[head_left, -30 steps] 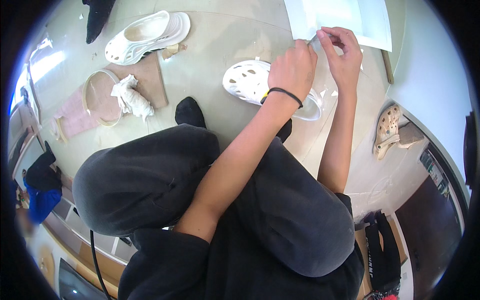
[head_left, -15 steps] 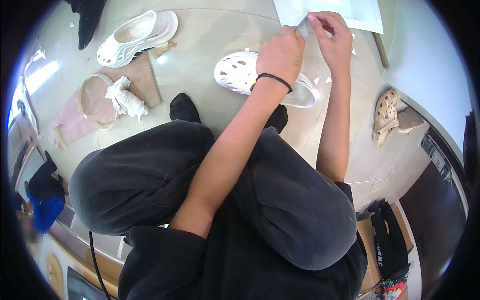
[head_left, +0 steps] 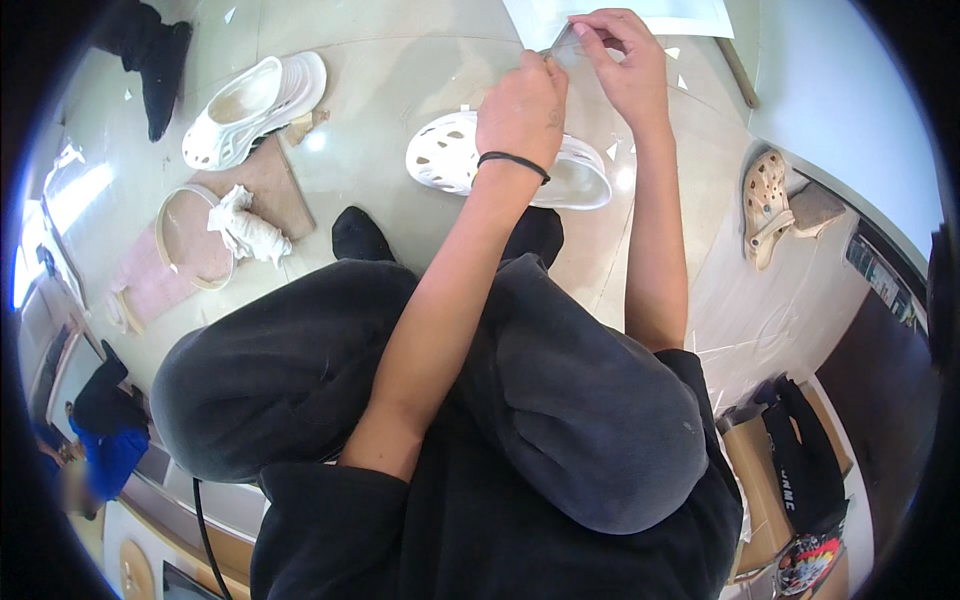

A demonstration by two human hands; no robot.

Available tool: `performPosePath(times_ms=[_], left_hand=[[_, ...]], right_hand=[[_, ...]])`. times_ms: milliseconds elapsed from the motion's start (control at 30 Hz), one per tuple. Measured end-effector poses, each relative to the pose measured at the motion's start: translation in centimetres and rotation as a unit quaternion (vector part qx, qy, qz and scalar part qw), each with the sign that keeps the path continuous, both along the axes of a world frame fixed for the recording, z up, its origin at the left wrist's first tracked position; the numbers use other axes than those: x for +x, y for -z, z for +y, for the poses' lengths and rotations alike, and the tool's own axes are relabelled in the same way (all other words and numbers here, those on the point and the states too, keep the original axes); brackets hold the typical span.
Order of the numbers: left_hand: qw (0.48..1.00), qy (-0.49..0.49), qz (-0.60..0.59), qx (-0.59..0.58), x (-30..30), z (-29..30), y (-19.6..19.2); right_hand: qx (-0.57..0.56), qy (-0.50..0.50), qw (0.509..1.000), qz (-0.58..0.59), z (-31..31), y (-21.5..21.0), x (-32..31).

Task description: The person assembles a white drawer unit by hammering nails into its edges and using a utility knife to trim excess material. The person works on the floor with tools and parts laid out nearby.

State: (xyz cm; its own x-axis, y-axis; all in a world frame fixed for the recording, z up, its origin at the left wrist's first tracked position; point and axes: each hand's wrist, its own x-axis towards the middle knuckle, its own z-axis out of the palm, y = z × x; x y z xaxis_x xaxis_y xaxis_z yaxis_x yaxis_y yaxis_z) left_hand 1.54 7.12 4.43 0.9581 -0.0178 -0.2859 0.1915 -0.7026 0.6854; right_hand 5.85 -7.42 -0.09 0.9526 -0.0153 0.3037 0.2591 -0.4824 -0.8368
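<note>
My left hand (head_left: 521,110), a black band at its wrist, is closed round one end of a thin grey strip (head_left: 558,40) that looks stiff and flat. The fingertips of my right hand (head_left: 630,68) pinch the strip's other end. I cannot make out what kind of thing it is. Below my left hand a white clog (head_left: 440,155) with holes in its upper lies on the floor, partly hidden by that hand and wrist. Just beyond both hands is the edge of a white sheet or panel (head_left: 690,18).
A second white shoe (head_left: 250,110) lies far left, near a brown board (head_left: 270,180), a beige ring (head_left: 165,225) and a crumpled white cloth (head_left: 245,225). Beige clogs (head_left: 768,210) rest by the right wall. Small white scraps (head_left: 612,151) dot the floor. Another person (head_left: 110,430) is at left.
The whole view has shifted a little. Both hands have moved slightly left relative to the white clog, still on the grey strip. More of a dark-clothed leg shows at the upper left.
</note>
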Motion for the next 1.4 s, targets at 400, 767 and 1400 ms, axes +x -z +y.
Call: performPosePath(times_ms=[400,767,1400], left_hand=[[0.999,0.028,-0.016,0.019,0.1,0.3,0.0],[0.999,0.031,-0.018,0.018,0.1,0.3,0.1],[0.999,0.038,0.011,0.027,0.8,0.3,-0.6]], right_hand=[[0.048,0.014,0.995,0.084,0.7,-2.4,-0.4],[0.07,0.036,0.992,0.103,1.3,-3.0,-0.6],[0.067,0.055,0.99,0.109,1.6,-3.4,-0.7]])
